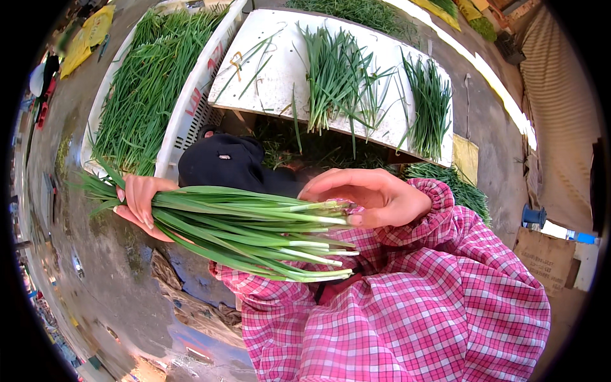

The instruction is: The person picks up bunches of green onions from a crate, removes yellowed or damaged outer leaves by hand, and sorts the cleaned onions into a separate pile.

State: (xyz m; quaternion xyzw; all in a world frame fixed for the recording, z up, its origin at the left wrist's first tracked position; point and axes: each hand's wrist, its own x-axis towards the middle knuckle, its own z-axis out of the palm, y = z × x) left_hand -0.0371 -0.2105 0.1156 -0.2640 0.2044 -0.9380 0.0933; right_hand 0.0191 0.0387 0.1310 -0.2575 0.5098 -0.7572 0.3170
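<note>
A bunch of green chives lies sideways in front of me, white stem ends to the right and leaf tips to the left. Around its leafy end, my left hand is closed. My right hand curves round the upper stem ends, its thumb against them and its fingertips partly hidden behind the stalks. Beyond my hands, a white board carries a larger pile of chives, some loose stalks, and a separate bundle at its right end.
At the left stands a white plastic crate heaped with chives. More chives lie low beside the board's right end. A cardboard box is at the far right. Brown crumpled sacking lies on the wet floor at lower left.
</note>
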